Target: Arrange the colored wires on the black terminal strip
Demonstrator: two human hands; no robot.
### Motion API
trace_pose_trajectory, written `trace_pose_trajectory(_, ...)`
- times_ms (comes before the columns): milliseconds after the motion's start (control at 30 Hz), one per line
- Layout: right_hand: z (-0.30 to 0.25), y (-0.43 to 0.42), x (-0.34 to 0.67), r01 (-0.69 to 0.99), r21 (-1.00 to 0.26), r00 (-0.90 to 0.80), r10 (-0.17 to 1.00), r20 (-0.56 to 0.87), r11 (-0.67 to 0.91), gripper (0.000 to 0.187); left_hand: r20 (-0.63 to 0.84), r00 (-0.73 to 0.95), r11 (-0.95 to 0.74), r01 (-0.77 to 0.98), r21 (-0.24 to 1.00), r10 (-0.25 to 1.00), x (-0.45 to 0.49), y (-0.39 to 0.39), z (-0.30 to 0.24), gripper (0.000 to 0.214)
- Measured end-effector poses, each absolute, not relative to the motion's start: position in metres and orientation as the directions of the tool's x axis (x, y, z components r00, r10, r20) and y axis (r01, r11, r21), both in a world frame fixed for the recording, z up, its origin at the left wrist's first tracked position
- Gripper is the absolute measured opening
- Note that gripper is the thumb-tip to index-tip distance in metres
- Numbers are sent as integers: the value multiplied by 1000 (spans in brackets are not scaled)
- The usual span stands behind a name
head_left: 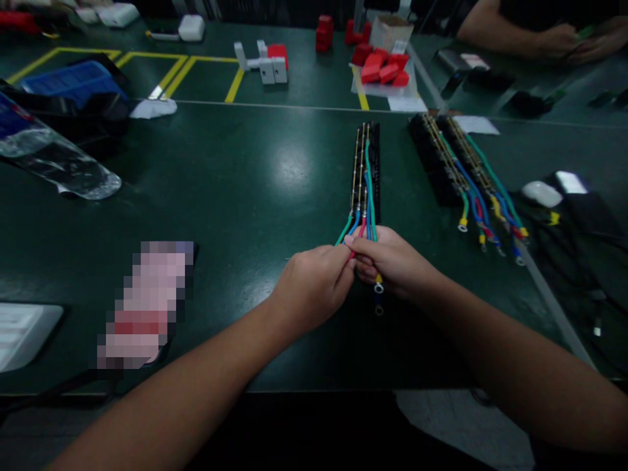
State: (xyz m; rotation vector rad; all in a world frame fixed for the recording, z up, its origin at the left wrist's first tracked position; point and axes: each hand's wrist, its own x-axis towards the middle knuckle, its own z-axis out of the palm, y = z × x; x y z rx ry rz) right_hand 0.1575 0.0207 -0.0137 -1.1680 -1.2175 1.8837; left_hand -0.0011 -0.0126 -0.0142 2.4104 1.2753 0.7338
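Note:
A long black terminal strip (360,170) with brass-coloured bars lies on the green table, pointing away from me. Green, blue and red wires (371,196) run from it towards my hands. My left hand (316,281) is closed around some of these wires near the strip's close end. Against it, my right hand (392,258) is closed on the wires too, thumb on top. Ring lugs (378,288) on the wire ends hang below my right fingers. Which wire sits in which hand is partly hidden by the fingers.
Two similar wired strips (441,163) lie to the right. A phone with a pixelated screen (147,301) is at left, near a plastic bag (73,163). Red parts (380,65) and a grey-and-red part (269,65) stand at the back. Another person's hands (564,42) are at upper right.

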Motion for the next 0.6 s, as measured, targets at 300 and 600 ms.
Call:
trace_pose_trajectory(300, -13, 20, 155, -28, -918, -432, 833, -345, -395, 28, 343, 444, -561, 668, 489, 828, -1, -13, -17, 17)
trace_pose_trajectory(600, -11, 20, 156, -29, -911, -430, 827, -361, -412, 29, 351, 449, -570, 649, 505, 822, 0, -11, -17, 21)
